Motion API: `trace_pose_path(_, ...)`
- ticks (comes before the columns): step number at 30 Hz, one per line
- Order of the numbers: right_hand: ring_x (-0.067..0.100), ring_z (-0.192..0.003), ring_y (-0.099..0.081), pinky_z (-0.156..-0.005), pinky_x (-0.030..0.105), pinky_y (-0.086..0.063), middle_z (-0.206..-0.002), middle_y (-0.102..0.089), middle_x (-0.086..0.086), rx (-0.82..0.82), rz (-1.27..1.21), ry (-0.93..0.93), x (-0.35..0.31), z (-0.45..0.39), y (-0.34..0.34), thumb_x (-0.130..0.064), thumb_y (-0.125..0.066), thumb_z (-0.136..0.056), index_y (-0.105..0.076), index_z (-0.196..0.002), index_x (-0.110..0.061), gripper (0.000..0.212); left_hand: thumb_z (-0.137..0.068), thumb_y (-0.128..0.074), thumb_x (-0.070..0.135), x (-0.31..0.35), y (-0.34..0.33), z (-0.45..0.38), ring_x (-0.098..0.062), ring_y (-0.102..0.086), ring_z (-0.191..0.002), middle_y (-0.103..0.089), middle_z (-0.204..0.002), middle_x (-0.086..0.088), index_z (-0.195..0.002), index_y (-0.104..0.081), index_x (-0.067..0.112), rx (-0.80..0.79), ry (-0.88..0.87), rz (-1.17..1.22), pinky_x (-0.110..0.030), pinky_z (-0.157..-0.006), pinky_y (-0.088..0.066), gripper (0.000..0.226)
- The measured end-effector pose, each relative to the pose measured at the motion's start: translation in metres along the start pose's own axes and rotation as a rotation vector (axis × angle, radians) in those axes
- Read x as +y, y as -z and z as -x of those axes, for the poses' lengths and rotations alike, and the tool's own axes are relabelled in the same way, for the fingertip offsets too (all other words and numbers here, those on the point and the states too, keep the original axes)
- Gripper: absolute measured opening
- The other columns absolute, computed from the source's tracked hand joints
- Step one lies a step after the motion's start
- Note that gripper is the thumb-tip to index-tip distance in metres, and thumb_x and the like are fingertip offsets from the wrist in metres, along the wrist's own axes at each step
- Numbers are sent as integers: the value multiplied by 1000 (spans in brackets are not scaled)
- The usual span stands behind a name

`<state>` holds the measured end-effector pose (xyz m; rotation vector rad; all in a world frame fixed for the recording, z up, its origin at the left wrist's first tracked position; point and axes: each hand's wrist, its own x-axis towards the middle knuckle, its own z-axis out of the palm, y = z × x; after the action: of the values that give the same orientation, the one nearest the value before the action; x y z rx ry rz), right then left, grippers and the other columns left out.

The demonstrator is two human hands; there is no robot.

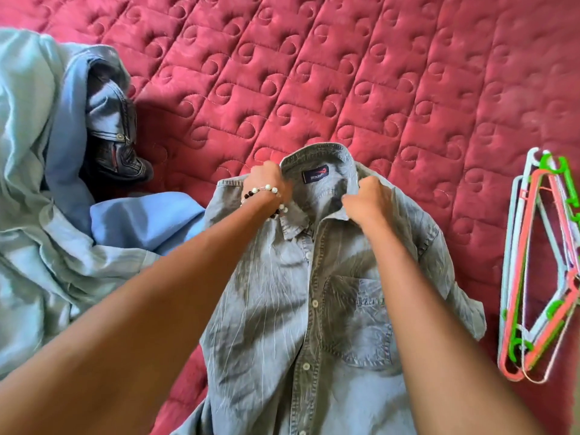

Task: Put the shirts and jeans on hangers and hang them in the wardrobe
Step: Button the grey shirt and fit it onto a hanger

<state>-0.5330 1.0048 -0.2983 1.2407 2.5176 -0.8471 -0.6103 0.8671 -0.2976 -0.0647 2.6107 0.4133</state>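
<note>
Two bare forearms are observed, with no sleeves in view. A beaded bracelet of white pearl-like and dark round beads (270,196) is worn, wrapped in more than one strand, at the left wrist.

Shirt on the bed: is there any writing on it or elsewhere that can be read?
Neck label inside the shirt collar: dark blue with a line of white lettering and a small red mark, too small and blurred to read.
Jeans and hangers: no writing visible.
</note>
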Motion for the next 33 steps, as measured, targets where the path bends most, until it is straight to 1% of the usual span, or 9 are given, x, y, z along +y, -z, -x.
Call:
trace_pose_path(6, 40, -89, -65, -73, 44, -52, -100, -69, 19, 411, -312, -1, -5, -20, 23, -10, -46, -81, -66, -101, -8, 27, -86, -53, 6, 8, 45, -40, -18, -67, -50, -67, -84, -11, -89, -57, 3, 68, 228, 734, -26, -40, -49, 5)
trace_pose_path(10, 21, -61, -63, -52, 31, -56, -90, -60, 12, -202, -950, 57, -5, -22, 8, -5, -45, -98, -43, -131, -16, 34, -87, -62, 7, 13, 52, -38, -20, -65, -55, -62, -76, -13, -95, -55, 2, -156, 108, 1074, -35, -55, -60, 12)
trace_pose_path(14, 10, -71, -63, -68, 26, -51, -91, -68, 4, 278, -570, 244, 52, -15, 15, -12, -50, -86, -64, -115, -6, 33, -77, -65, 36, -40, 36, -44, -23, -65, -82, -69, -86, -8, -108, -67, 14, 95, -19, 550, -31, -76, -52, 38)
trace_pose_path(17, 37, -97, -63, -89, 44, -49, -106, -69, 19, 498, -244, 132, 121, -13, 22, -18, -51, -81, -65, -113, -2, 39, -75, -44, 60, -114, 26, -37, -29, -61, -83, -67, -83, -13, -89, -68, 11, 208, -67, 81, -37, -72, -46, 57)
trace_pose_path(20, 46, -106, -56, -87, 49, -45, -113, -60, 29, 229, -13, -67, 162, 2, 21, -17, -57, -80, -63, -113, 0, 38, -77, -47, 59, -155, 16, -14, -17, -42, -61, -47, -61, -5, -66, -55, 1, -3, -227, 187, -35, -57, -34, 59)
trace_pose_path(23, 45, -113, -49, -93, 52, -40, -118, -52, 26, 179, 25, -130, 173, 17, 21, -2, -58, -80, -60, -118, -2, 38, -87, -65, 17, -156, 22, 12, -1, -51, -67, -59, -77, 2, -85, -63, 9, -234, -317, 525, -21, -69, -44, 8)
trace_pose_path(25, 43, -111, -50, -94, 50, -39, -115, -55, 24, 199, -16, -133, 169, 25, 25, -4, -58, -81, -61, -113, -3, 33, -83, -65, -3, -148, 26, 22, 6, -57, -74, -65, -81, 11, -85, -59, 13, -290, -360, 749, -11, -73, -45, 17)
trace_pose_path(28, 41, -94, -60, -80, 42, -44, -100, -65, 26, 254, -151, -40, 158, 35, 29, -9, -57, -79, -59, -95, -1, 17, -83, -60, -10, -137, 17, 31, 6, -60, -73, -65, -81, 8, -81, -50, 15, -217, -259, 907, -9, -74, -48, 26)
trace_pose_path(33, 31, -102, -62, -79, 32, -43, -112, -67, 14, 375, -365, -72, 143, 50, 31, -17, -69, -82, -61, -116, -11, 36, -89, -59, 3, -119, -9, 58, -7, -51, -62, -59, -73, 0, -86, -57, 19, 53, 148, 1119, -19, -62, -44, 16)
